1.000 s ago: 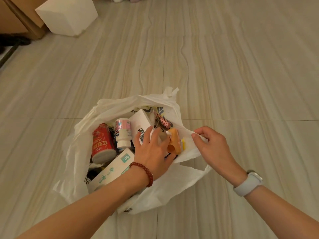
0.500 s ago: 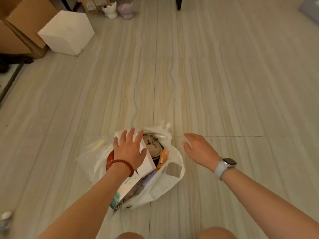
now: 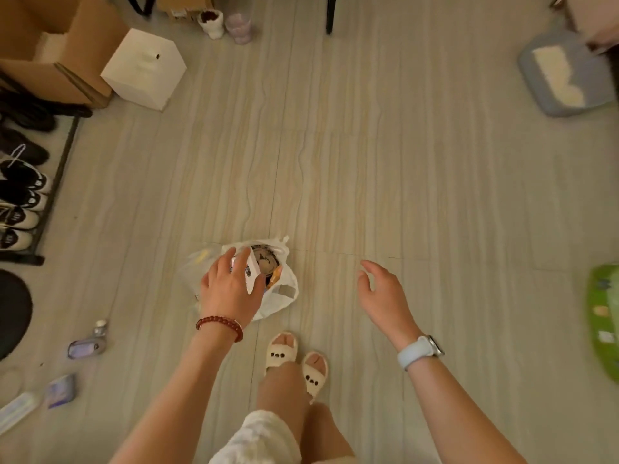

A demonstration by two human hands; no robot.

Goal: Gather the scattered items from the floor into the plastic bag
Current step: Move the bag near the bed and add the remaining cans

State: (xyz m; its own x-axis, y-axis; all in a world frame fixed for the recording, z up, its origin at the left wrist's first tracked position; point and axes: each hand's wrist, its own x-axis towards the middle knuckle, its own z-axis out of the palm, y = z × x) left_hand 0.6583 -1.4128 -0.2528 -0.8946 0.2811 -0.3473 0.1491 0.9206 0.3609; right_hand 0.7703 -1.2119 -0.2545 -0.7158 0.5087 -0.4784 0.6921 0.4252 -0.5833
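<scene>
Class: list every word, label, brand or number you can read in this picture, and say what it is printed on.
None can be read.
White box in the plastic bag: dark print, too blurred.
Round lid in the bag: a dark design, no legible words.
Green mat at right: small marks, blurred.

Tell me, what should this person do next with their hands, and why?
Probably swing the left hand from the plastic bag toward the small bottle on the floor at lower left. That bottle and a few packets beside it lie outside the bag, while the right hand hangs open and empty.
</scene>
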